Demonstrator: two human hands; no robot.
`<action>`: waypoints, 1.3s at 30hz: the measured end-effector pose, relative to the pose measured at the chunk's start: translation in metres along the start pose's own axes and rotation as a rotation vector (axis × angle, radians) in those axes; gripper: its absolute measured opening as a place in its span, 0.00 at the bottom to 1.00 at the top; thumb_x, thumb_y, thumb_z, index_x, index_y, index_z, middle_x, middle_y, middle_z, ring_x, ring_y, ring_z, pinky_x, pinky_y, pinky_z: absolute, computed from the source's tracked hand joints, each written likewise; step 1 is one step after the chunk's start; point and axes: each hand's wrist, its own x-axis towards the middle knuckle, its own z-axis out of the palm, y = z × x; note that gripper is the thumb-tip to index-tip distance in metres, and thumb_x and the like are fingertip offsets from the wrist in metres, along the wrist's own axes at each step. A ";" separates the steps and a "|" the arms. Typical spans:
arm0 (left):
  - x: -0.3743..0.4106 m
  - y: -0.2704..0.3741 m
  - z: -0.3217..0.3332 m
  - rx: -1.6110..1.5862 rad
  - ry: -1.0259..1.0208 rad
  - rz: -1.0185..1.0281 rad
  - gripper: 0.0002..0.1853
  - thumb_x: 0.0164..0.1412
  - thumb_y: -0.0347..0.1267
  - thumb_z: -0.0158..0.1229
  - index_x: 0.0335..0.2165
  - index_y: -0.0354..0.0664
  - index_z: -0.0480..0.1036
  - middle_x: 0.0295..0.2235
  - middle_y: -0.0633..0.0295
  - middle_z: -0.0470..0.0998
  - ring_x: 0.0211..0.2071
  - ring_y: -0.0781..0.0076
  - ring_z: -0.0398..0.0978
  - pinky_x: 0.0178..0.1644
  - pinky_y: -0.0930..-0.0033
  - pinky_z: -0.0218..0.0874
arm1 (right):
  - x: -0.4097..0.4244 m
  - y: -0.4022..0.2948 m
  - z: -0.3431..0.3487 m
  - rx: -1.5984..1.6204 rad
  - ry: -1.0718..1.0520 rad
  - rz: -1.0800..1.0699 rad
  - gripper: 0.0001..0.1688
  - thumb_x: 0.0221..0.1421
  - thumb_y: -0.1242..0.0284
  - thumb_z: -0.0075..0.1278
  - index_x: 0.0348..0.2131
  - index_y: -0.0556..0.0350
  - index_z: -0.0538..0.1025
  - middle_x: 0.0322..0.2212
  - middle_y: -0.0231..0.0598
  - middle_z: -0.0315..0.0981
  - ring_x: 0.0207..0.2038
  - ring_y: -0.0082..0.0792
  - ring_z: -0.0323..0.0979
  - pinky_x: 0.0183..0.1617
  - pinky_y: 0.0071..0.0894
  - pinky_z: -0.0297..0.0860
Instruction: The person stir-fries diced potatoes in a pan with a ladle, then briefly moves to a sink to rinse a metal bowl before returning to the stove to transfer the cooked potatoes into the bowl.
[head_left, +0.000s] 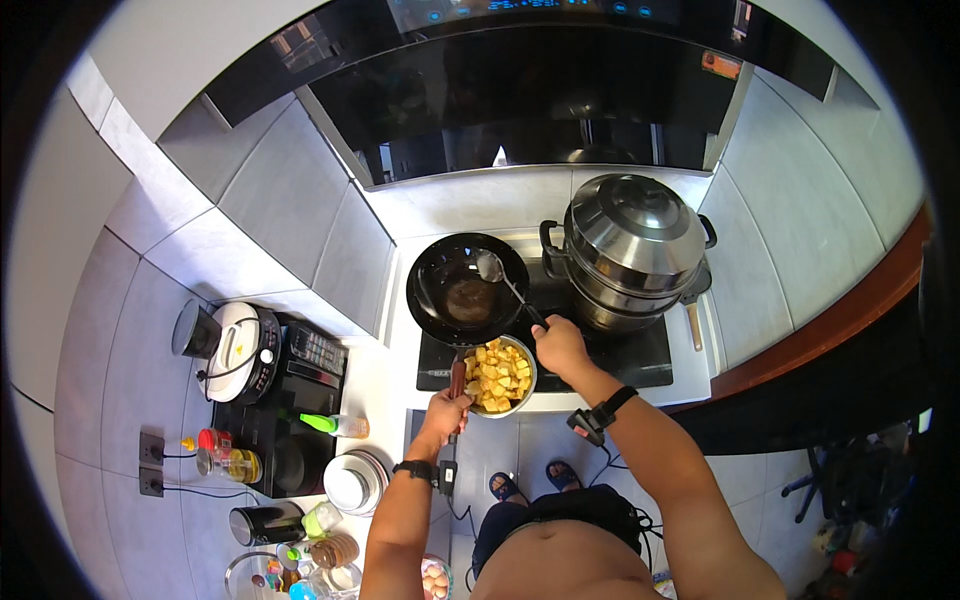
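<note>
My left hand is closed around the brown handle of a black wok, with the thumb at the rim of a metal bowl. Chunks of yellow food, perhaps fried tofu or egg, fill the bowl, which sits in front of the wok over the cooktop's front edge. Whether my left hand also bears the bowl's weight, I cannot tell. My right hand grips the black handle of a metal cooking ladle. The ladle's head is inside the wok, where no food shows, only a brownish patch at the bottom.
A lidded steel steamer pot stands right of the wok on the black cooktop. Overhead is a dark range hood. The left counter holds a microwave oven, a white-topped appliance, a squeeze bottle, stacked plates and jars.
</note>
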 end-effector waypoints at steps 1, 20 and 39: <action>-0.004 -0.002 0.002 -0.006 -0.001 0.005 0.09 0.62 0.31 0.61 0.31 0.39 0.70 0.17 0.67 0.69 0.12 0.77 0.64 0.15 0.71 0.56 | -0.004 -0.010 0.007 -0.058 0.067 -0.024 0.22 0.65 0.63 0.51 0.43 0.70 0.76 0.33 0.61 0.79 0.40 0.61 0.78 0.47 0.52 0.72; -0.036 -0.003 -0.035 0.093 0.072 0.086 0.08 0.63 0.29 0.61 0.34 0.37 0.69 0.15 0.67 0.68 0.11 0.77 0.64 0.15 0.70 0.55 | -0.066 -0.031 -0.021 -0.126 -0.038 -0.425 0.28 0.61 0.72 0.51 0.59 0.63 0.69 0.34 0.60 0.79 0.37 0.62 0.78 0.44 0.58 0.72; -0.046 -0.007 -0.031 0.166 0.132 0.133 0.09 0.63 0.30 0.61 0.33 0.35 0.71 0.15 0.67 0.68 0.12 0.76 0.65 0.16 0.69 0.56 | -0.068 -0.074 -0.042 -0.060 -0.034 -0.305 0.27 0.61 0.71 0.50 0.57 0.66 0.71 0.37 0.64 0.79 0.42 0.63 0.78 0.48 0.55 0.73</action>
